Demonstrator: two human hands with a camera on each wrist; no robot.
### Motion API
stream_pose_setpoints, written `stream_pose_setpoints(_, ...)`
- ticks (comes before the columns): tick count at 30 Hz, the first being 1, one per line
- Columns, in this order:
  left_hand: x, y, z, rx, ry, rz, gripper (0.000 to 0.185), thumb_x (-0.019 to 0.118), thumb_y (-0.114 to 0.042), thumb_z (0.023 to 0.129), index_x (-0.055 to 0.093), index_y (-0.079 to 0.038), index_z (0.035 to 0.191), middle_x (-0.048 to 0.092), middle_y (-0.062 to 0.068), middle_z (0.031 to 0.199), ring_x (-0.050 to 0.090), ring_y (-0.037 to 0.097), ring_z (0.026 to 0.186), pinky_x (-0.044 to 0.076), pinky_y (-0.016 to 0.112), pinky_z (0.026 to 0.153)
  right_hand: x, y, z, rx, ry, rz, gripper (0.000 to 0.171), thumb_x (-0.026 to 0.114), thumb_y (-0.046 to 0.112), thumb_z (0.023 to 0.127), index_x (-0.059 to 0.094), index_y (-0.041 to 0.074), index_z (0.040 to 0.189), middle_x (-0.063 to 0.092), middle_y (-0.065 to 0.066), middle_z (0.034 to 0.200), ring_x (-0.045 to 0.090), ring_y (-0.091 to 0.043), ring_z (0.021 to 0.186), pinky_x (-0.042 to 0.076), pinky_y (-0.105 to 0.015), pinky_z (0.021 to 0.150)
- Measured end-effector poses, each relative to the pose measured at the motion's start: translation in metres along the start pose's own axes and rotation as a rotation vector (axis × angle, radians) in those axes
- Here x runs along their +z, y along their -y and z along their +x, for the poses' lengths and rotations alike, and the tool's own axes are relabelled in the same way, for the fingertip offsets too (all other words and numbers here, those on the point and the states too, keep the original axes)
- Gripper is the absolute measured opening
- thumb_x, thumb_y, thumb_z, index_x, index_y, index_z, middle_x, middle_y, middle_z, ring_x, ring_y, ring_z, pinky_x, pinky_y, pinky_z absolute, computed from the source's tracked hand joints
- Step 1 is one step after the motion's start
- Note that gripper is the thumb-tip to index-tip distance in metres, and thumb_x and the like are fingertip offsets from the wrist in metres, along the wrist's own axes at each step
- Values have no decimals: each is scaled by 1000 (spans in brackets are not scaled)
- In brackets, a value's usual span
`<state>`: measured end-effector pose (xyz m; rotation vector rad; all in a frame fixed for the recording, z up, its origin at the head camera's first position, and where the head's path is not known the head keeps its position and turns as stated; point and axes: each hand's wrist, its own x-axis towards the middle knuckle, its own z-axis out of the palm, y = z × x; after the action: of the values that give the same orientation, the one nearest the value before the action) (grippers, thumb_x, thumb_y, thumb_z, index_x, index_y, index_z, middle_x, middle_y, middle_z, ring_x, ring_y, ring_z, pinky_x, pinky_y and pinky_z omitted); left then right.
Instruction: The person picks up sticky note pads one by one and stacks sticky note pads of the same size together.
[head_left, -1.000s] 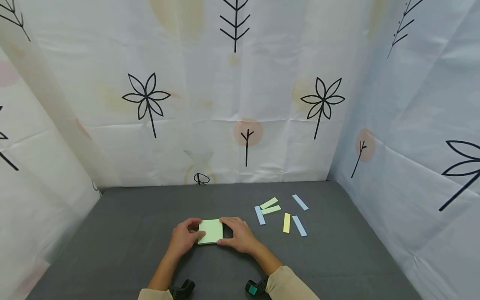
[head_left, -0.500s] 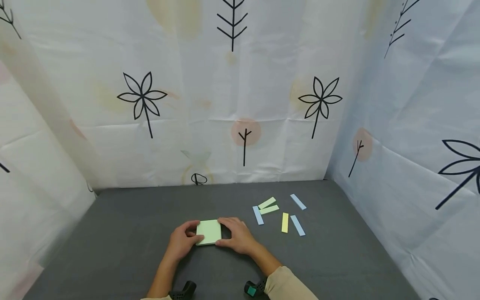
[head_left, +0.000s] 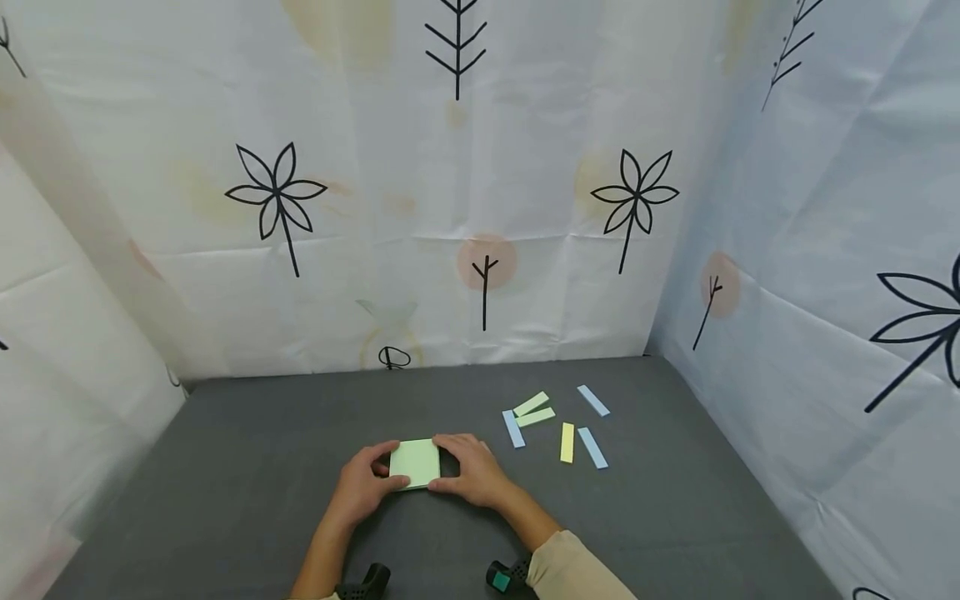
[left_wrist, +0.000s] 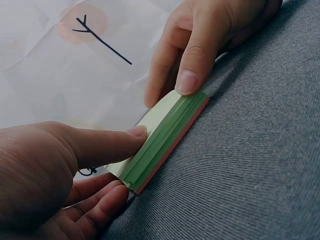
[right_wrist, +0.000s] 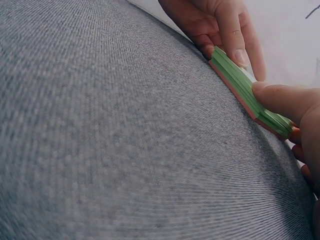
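Note:
A square sticky note pad (head_left: pixel 415 462), pale green on top with darker green layers and a pink bottom layer (left_wrist: pixel 165 140), lies flat on the grey table (head_left: pixel 247 467). My left hand (head_left: pixel 384 471) grips its left side, thumb (left_wrist: pixel 105 147) lying on the top sheet and fingers curled round the far edge. My right hand (head_left: pixel 452 467) grips the right side, with its thumb tip (left_wrist: pixel 189 80) on the near right corner. In the right wrist view the pad (right_wrist: pixel 245 90) sits pinched between my right thumb (right_wrist: pixel 285 100) and the left hand's fingers (right_wrist: pixel 225 30).
Several loose paper strips, blue, green and yellow (head_left: pixel 567 442), lie scattered on the table to the right of the pad. Printed white cloth walls (head_left: pixel 480 208) close off the back and both sides. Black wrist mounts (head_left: pixel 506 575) show at the near edge.

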<state>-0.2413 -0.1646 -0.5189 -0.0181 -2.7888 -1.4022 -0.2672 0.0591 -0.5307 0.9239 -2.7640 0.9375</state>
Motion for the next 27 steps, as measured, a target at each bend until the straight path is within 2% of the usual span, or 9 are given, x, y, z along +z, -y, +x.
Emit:
stream_pose_setpoints(9,0,0,1,10,0,10,62,84,-16,75,61,-6,131,59,10,108,55,18,82,45,37,68,0,0,1,0,-5,6,68,74,43,84,52,11,140,53,-2,139,45,-22,127,35,-52,101)
stream_pose_setpoints(15,1,-1,0,18,-6,25,61,84,-14,75,61,-5,131,60,12,112,56,19,84,45,37,69,-8,-2,-2,-10,-3,130,65,73,37,86,51,7,140,53,-6,139,46,-26,127,36,-48,102)
stream_pose_setpoints(18,2,-1,0,20,-19,35,61,84,-13,74,62,-4,130,60,12,112,56,19,86,45,37,70,-18,-3,-6,-13,-19,183,61,72,33,88,52,7,139,54,-7,138,47,-27,126,38,-44,101)
stream_pose_setpoints(21,2,-2,0,19,-18,41,61,84,-12,74,62,-4,130,60,12,111,56,20,86,45,37,70,-32,-9,-12,-7,-41,191,59,71,32,89,52,8,139,54,-8,138,47,-28,128,39,-46,101)
stream_pose_setpoints(27,0,-3,-1,14,0,42,61,83,-13,75,61,-5,131,60,12,113,56,19,86,44,37,71,-64,-31,-24,-20,-127,102,55,73,28,88,56,6,135,57,-10,133,50,-30,125,40,-49,99)
